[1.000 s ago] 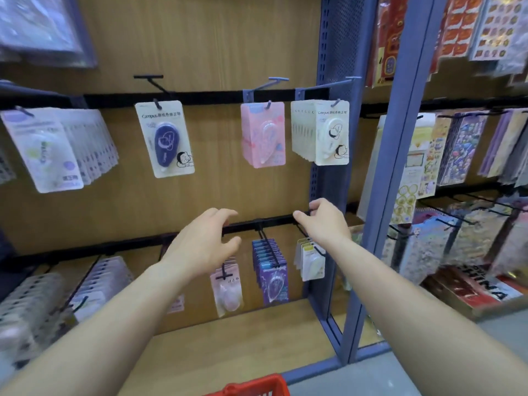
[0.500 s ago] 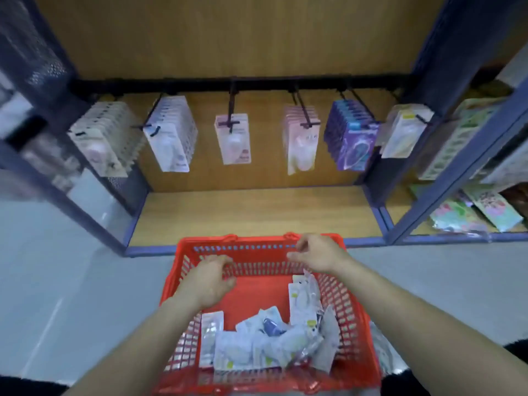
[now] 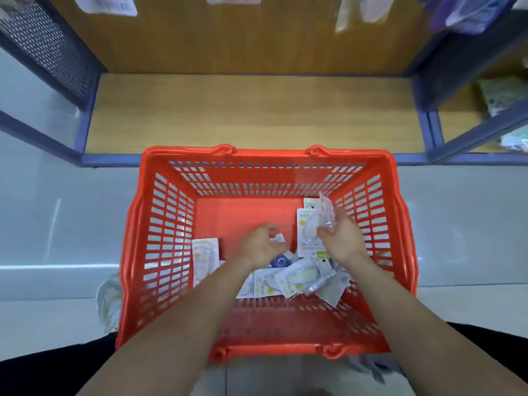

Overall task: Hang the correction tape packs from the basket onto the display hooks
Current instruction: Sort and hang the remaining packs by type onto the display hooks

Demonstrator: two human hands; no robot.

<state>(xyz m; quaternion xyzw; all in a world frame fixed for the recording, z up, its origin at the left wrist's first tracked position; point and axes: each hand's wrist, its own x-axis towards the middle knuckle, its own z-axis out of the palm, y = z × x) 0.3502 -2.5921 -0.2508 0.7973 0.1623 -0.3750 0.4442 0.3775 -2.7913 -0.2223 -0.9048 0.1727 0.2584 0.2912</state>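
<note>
Red slatted plastic basket (image 3: 165, 238), just the one, stands on pale grey floor tiles (image 3: 43, 224), and both my bare forearms reach down into it.

My two hands are apart inside the basket. My right hand (image 3: 341, 238), near the basket's right wall, pinches one clear pink-tinted correction tape pack (image 3: 325, 214) and holds it upright above the basket floor. My left hand (image 3: 261, 245), at the middle of the basket, has its fingers curled over the heap. A white pack corner shows just past the fingertips, and I cannot tell whether I grip it.

Loose in the basket I count at least seven more packs. One white-and-yellow pack (image 3: 204, 261) lies flat by the basket's left wall. One tall white-and-yellow card (image 3: 305, 232) stands just left of my right hand, with another white card behind it. One dark blue pack (image 3: 280, 261) lies between my wrists. The overlapping heap (image 3: 288, 278) against the basket's near wall is too tangled to count exactly.

Beyond the basket's far rim runs one bare wooden shelf board (image 3: 251, 115) in a blue metal frame (image 3: 114, 160). Above that, four bunches of hanging packs (image 3: 105, 4) are cut off by the top edge. One crumpled clear plastic bag (image 3: 107, 295) lies just outside the basket's left wall.
</note>
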